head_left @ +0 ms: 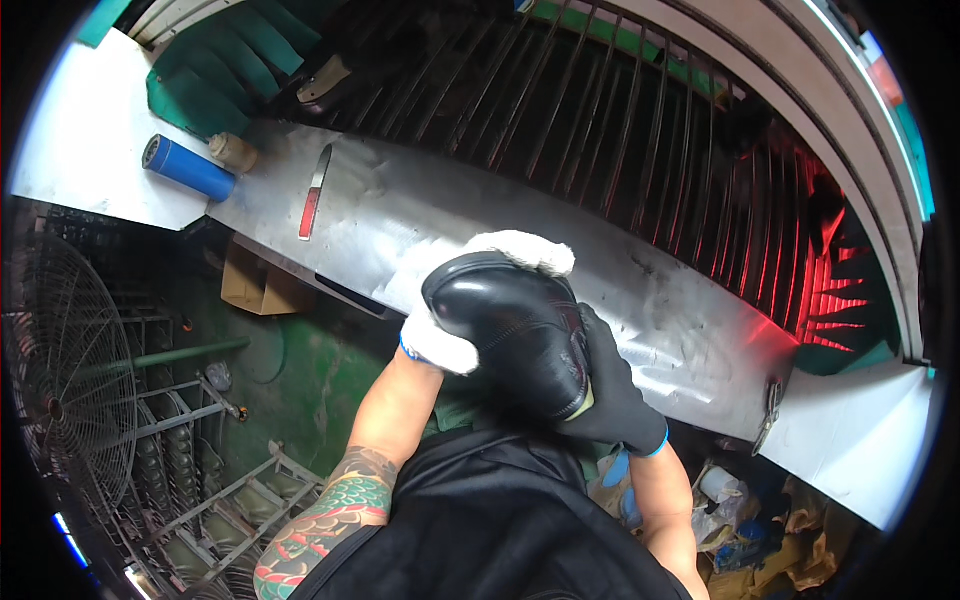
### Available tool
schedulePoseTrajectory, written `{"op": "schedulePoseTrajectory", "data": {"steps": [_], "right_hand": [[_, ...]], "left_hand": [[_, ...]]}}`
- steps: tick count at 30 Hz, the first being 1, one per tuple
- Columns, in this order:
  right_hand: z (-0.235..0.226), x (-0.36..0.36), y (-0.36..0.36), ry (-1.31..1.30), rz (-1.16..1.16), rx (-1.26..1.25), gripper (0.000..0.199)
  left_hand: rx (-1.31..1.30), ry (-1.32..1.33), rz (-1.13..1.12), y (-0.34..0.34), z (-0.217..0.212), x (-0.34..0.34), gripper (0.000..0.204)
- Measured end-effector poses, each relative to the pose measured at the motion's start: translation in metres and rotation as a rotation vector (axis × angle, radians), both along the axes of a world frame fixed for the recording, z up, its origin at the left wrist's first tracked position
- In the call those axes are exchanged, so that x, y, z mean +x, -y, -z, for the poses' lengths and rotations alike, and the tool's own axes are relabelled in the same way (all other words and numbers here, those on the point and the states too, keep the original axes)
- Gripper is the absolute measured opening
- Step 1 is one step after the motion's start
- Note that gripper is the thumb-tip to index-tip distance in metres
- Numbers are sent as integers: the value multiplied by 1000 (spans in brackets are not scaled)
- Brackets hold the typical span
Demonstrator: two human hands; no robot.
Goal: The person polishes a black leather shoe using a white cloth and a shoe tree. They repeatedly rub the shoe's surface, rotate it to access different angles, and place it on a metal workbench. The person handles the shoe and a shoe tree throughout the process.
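A shiny black leather shoe (510, 315) is held between my two hands, in front of my body and over the near edge of the metal shelf. My left hand (445, 345), in a white glove, wraps round the rounded toe end, its fingers along the far side and its thumb on the near side. My right hand (618, 395), in a dark grey glove, grips the other end, where a bit of pale yellow-green shows. The shoe's underside is hidden.
Beyond the metal shelf (400, 200) run metal bars, lit red at the right. On the left lie a blue cylinder (188, 167), a small tan jar (232, 152) and a red-and-silver blade-like tool (314, 195). A large fan (70, 370), metal racks and a cardboard box (260, 280) stand below left.
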State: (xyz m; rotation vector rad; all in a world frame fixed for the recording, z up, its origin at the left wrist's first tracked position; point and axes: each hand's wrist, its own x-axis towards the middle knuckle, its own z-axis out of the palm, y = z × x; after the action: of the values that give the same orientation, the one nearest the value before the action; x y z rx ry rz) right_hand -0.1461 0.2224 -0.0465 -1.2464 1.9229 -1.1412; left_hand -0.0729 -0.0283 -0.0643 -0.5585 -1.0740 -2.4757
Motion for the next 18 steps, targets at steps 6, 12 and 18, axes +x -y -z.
{"op": "schedulePoseTrajectory", "data": {"steps": [6, 12, 18], "right_hand": [[11, -23, -8, 149, -61, -21, 137], [11, 9, 4, 828, 70, -100, 115], [13, 42, 5, 1511, 279, 27, 87]], "left_hand": [[-183, -25, -299, 0, -25, 3, 82], [-238, 392, -853, -14, -20, -22, 57], [357, 630, -758, -19, 17, -26, 37]]}}
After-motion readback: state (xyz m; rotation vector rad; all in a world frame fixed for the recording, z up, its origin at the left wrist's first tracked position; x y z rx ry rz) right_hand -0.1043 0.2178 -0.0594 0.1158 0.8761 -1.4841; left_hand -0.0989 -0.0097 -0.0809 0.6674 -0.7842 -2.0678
